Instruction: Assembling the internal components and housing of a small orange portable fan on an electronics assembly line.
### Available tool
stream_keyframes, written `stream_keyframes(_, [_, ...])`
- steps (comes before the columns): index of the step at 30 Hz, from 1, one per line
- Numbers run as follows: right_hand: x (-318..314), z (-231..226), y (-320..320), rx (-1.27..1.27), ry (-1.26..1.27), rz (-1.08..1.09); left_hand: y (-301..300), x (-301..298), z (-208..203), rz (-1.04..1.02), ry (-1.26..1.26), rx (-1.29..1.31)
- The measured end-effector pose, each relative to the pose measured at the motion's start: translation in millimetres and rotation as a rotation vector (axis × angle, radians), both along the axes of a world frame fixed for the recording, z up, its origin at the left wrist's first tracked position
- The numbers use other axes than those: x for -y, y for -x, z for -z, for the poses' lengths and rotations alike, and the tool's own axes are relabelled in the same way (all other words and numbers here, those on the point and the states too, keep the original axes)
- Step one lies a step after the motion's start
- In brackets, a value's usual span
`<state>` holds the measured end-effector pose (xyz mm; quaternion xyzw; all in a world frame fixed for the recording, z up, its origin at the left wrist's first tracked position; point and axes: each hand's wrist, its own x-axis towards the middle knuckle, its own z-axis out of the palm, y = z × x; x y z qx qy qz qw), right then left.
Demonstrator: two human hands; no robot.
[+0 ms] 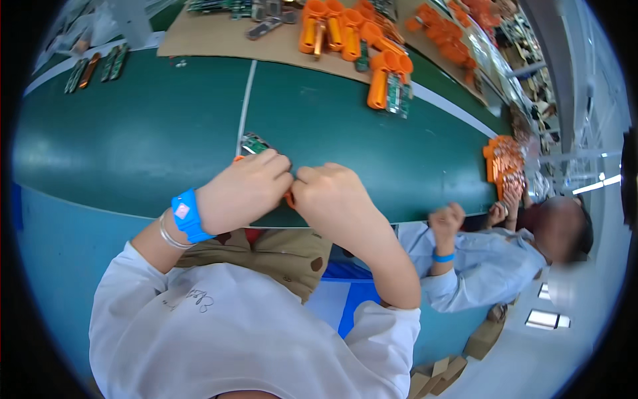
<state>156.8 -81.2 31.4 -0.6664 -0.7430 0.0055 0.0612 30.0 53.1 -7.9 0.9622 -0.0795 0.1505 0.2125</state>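
Close to the near edge of the green table, my left hand (249,186) and my right hand (332,196) meet, both with curled fingers. An orange plastic housing (290,199) is mostly hidden in my left hand; bits of it show between the hands and past the left knuckles. Just beyond those knuckles a green circuit board (255,143) sticks out; whether it is held or lies on the table I cannot tell. The fingers of my right hand pinch together against the left, and what they grip is hidden.
Cardboard (219,41) at the back carries several orange housings (332,30) and circuit boards. More boards (115,63) lie far left. A white strip (247,100) crosses the green table (146,126). On the right a co-worker (478,266) sits beside an orange pile (505,159). Boxes (485,336) stand lower right.
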Motion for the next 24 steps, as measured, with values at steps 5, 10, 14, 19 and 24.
stream_keyframes(5, [9,6,0,-0.052,-0.046,0.093,-7,0,2,0.040,-0.009,0.005])
stream_keyframes(10, [15,13,-4,0.016,-0.169,0.174,-7,6,3,0.001,0.042,0.031])
stream_keyframes(14, [23,27,-7,0.198,-0.335,0.227,-6,10,4,-0.037,0.041,0.045])
stream_keyframes(19, [29,50,4,0.207,-0.487,0.307,-2,11,6,-0.092,0.004,0.064])
stream_keyframes(24, [31,59,7,0.117,-0.532,0.316,0,10,7,-0.101,0.098,0.110])
